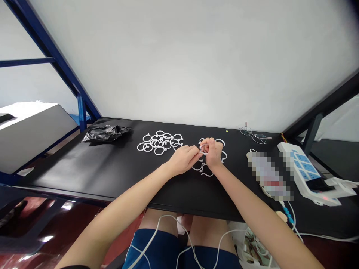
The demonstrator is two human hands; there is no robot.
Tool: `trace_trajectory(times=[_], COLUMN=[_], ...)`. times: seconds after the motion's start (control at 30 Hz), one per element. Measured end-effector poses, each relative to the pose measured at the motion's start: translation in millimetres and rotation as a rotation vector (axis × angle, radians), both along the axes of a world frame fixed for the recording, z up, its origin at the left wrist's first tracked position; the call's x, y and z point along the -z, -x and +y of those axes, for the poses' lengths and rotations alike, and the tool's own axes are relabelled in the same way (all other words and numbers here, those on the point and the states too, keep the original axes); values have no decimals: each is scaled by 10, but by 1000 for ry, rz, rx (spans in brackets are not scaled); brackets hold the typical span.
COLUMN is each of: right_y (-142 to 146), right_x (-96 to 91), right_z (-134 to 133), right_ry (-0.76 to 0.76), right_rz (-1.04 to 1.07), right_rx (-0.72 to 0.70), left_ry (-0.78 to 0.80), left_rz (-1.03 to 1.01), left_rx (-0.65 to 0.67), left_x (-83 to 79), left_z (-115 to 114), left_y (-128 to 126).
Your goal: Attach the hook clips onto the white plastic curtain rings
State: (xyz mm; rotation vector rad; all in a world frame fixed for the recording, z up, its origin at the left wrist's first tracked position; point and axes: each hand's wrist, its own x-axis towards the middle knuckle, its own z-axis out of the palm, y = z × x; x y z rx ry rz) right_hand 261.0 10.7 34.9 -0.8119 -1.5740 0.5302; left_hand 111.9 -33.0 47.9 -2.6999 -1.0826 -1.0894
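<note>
A white ring (205, 153), apparently plastic, is held up between my hands above the black table. My right hand (213, 154) is closed around it, fingers curled. The fingertips of my left hand (181, 160) pinch together at the ring's left edge; whatever they grip there is mostly hidden. Behind and below my right hand lie several loose white rings (207, 174), some with a gap in them and partly covered by the hand. To the left is a heap of similar white rings (159, 151) with small knobs.
A crumpled black plastic bag (105, 133) lies at the table's left. Eyeglasses (259, 138) rest near the back edge. On the right are a phone-like device (267, 175), blurred out, and a white power strip (301, 170). White cables (165, 216) hang over my lap.
</note>
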Motion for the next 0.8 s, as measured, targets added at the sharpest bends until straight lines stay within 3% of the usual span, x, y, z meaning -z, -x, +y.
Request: trace_trajectory(times=[0.57,0.67,0.8], right_y=[-6,-14,-24], right_x=[-40,-81,-113], right_z=[-20,-9,32], right_ry=[20,61,114], right_rz=[-63,-43,97], right_rx=[6,26,57], left_ry=[-42,-75,-34], left_rz=[41,66,62], left_rx=[-44,-194,-530], left_x=[-40,-112,-110], left_z=[36,129,277], left_y=[33,169,396])
